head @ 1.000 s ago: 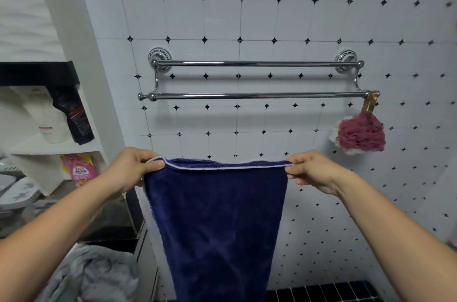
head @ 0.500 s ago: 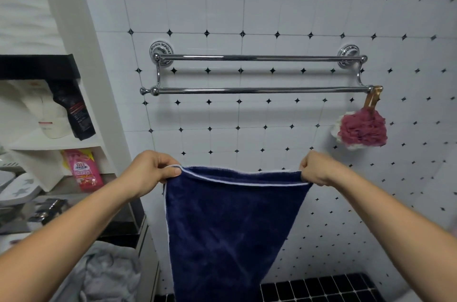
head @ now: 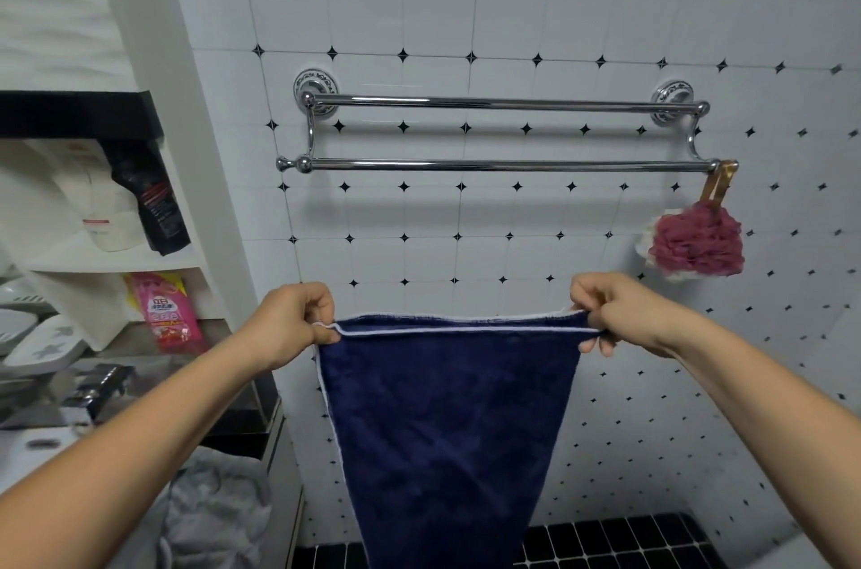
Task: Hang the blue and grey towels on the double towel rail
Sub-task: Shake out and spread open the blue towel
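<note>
Since 0.5 s ago the hands have spread a little and the top hem is pulled tauter and flatter; its height under the rail is about the same. Blue towel is strung between the two grips: left hand pinches the left top corner, thumb against curled fingers, and right hand pinches the right top corner, fingers curled with a couple of tips showing below the hem. Both hands are closed on cloth and hold nothing else. The arms are stretched forward, forearms coming in from the lower corners of the view, hands level with each other, knuckles up. The white-piped hem runs straight and horizontal from grip to grip, parallel to the bars. The towel's long axis is vertical: the body hangs straight down from the hands, narrows toward the bottom and runs out of view. Rail is on the tiled wall above both hands, well apart from the hem, with both bars bare. Puff hangs off the rail's right end, above and right of the right hand. Grey towel lies crumpled below the left forearm, untouched.
</note>
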A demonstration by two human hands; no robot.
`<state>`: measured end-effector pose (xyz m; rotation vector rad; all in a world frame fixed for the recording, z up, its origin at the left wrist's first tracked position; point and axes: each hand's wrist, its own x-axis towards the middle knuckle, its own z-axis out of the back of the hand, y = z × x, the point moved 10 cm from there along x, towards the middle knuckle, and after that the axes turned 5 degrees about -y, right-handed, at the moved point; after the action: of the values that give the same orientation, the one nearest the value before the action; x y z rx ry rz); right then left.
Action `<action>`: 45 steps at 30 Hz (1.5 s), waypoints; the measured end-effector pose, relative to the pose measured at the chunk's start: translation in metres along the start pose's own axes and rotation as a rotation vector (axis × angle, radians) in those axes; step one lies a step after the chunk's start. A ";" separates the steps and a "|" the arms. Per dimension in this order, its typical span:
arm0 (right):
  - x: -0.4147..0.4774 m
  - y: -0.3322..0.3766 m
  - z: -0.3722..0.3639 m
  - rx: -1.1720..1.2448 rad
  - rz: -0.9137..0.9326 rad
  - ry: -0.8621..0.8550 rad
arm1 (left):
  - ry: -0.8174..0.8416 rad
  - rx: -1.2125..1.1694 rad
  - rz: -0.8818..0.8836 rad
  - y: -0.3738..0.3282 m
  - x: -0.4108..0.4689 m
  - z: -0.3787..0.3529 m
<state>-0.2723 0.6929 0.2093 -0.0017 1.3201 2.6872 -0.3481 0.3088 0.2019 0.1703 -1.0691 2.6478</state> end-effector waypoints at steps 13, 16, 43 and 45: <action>0.001 0.009 0.030 -0.034 0.093 -0.052 | 0.216 -0.141 -0.115 -0.020 -0.022 -0.025; -0.004 0.021 0.032 -0.080 0.195 -0.006 | 0.205 -0.026 -0.132 -0.022 -0.021 -0.028; -0.011 0.014 -0.057 -0.577 0.307 0.052 | -0.451 0.078 0.071 0.003 0.008 0.073; -0.014 0.016 -0.056 -0.571 0.373 0.046 | -0.514 -0.019 0.142 0.019 0.000 0.083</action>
<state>-0.2643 0.6376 0.1881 0.1312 0.5577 3.3010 -0.3535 0.2387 0.2491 0.8362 -1.2918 2.7903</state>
